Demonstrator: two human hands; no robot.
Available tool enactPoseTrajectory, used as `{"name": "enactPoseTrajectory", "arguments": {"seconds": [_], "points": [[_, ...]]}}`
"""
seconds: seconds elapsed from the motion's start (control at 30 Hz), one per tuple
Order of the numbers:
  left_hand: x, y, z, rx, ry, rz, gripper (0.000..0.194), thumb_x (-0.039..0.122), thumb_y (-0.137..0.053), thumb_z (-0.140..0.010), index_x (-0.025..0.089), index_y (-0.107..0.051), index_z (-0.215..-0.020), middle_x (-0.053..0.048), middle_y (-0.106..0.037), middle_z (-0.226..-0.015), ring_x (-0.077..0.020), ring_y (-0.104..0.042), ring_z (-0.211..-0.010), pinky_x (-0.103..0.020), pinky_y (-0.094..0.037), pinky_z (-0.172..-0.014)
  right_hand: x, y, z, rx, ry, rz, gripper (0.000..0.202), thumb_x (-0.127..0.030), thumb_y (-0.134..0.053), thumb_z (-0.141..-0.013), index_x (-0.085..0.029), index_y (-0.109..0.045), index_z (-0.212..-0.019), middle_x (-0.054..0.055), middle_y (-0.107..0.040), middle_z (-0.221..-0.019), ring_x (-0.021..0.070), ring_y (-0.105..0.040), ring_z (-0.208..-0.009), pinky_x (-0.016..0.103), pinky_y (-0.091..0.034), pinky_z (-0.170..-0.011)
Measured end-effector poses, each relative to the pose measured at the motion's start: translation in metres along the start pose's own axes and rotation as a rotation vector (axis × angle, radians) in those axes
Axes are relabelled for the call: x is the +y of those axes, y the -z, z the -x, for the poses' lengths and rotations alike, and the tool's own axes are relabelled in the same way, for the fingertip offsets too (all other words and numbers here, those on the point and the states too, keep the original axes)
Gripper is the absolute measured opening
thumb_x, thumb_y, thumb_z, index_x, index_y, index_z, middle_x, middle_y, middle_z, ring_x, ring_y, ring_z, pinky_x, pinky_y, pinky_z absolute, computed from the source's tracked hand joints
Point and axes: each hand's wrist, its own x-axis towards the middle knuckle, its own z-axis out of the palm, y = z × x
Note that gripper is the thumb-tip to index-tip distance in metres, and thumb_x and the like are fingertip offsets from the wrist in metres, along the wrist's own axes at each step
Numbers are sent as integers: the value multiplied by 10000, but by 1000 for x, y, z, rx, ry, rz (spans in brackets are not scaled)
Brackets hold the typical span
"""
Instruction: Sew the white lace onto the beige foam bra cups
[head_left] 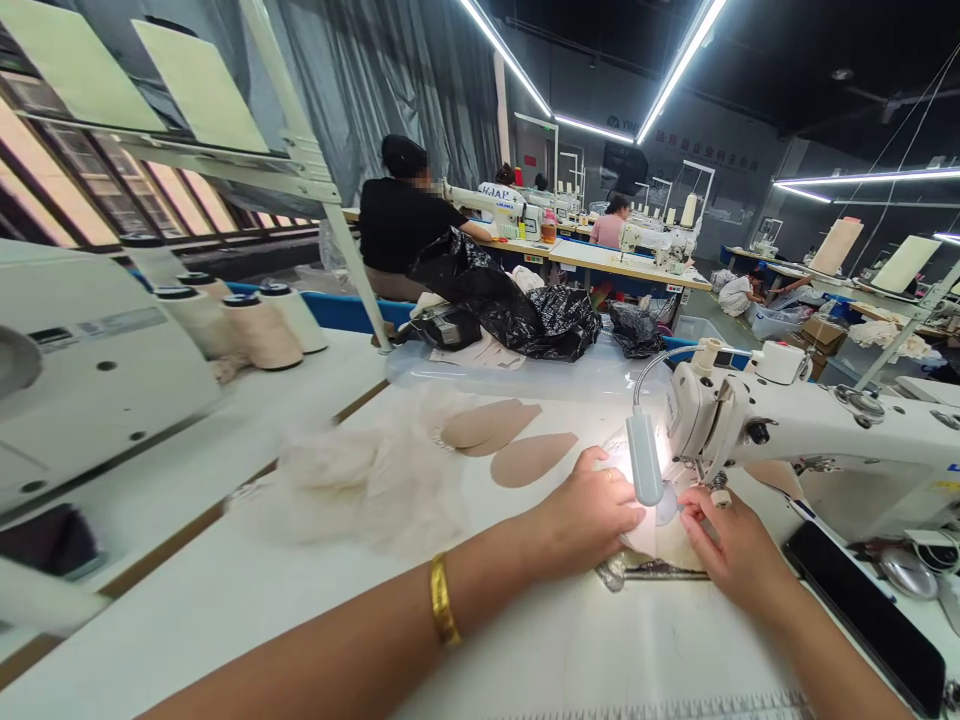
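Under the lit head of a white sewing machine (817, 415) lies a pale fabric piece (641, 540), partly hidden by my fingers and the lamp. My left hand (589, 510), with a gold bangle on its wrist, has its fingers curled onto the fabric's left side. To the right of the needle area, my right hand (727, 540) has its thumb and fingers bent together at the fabric's edge. A small grey lamp (643, 460) on a bendy neck shines between both hands. Left of them lie beige teardrop-shaped pieces (532, 460) and a blurred heap of cream fabric (367, 480).
A black phone (862, 610) lies right of my right hand. Thread cones (262, 330) stand by another machine (97, 370) at left. A clear plastic bin (525, 375) and black plastic bags (517, 310) are beyond the table. A person in black (401, 220) sits further back.
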Motion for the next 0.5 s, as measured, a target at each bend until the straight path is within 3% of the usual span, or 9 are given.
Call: {"name": "enactPoseTrajectory", "arguments": {"seconds": [0.13,0.27,0.4,0.5], "points": [[8,3,5,34,-62,-25,202,111,-615,-865,178,-535,-691,22,-608,-745,-161,-506,-683,-417,-281,-905,-7,6,-1,-150,27,-23,148,-208,-453,-1051,-254,-594,-1064,20,-663,-878,229,-591,-795,348,-446,-701],[16,2,10,52,-126,5,196,185,-626,-918,193,-584,-727,30,-636,-763,-136,-417,-613,-410,-284,-907,-15,11,-4,-266,108,-91,150,-161,-501,-1021,-257,-616,-1023,23,-644,-946,217,-598,-862,356,-451,-773],[18,-6,11,77,-134,4,186,182,-609,-923,188,-591,-738,25,-648,-766,-134,-426,-610,-448,-271,-937,-17,10,-3,-298,105,-78,162,-141,-519,-1008,-249,-633,-968,26,-617,-940,215,-593,-887,349,-448,-782],[15,-16,9,64,-115,-18,146,142,-637,-839,188,-573,-716,19,-617,-746,-150,-447,-640,-487,-275,-977,-18,7,-3,-260,98,-71,183,-120,-518,-996,-251,-644,-976,28,-624,-920,212,-590,-861,338,-447,-760]]}}
